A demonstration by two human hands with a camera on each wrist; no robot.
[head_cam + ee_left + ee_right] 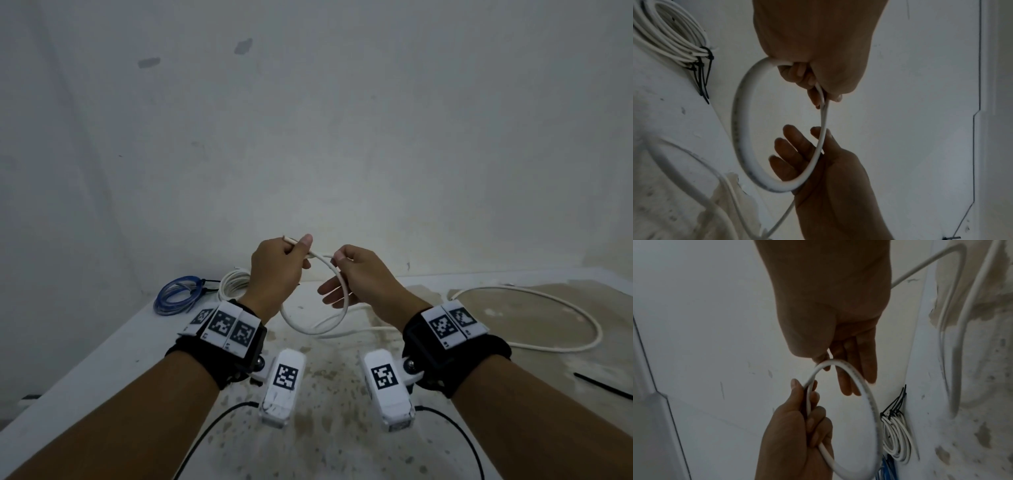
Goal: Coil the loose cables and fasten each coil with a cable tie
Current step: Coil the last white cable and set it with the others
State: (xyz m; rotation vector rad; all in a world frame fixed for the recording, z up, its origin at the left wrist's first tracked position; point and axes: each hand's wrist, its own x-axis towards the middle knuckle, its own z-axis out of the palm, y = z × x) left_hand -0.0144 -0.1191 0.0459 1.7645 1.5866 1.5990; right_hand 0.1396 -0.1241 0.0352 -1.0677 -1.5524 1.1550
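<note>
Both grips on cable (337, 310); stained table (342, 394), white wall (308, 137).

White cable (337, 310), blue coil (174, 294), white coil (233, 284) black-tied, black cable tie (603, 385), black-and-white checkered wrist markers (222, 323), stained white table (342, 428).

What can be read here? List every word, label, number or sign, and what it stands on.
No text reads clearly.
Wrist bands: square code markers; tiny characters beneath, too small to read.
Wrist cameras: code markers only, no words.
White cable: faint print along the jacket, blurred.
</note>
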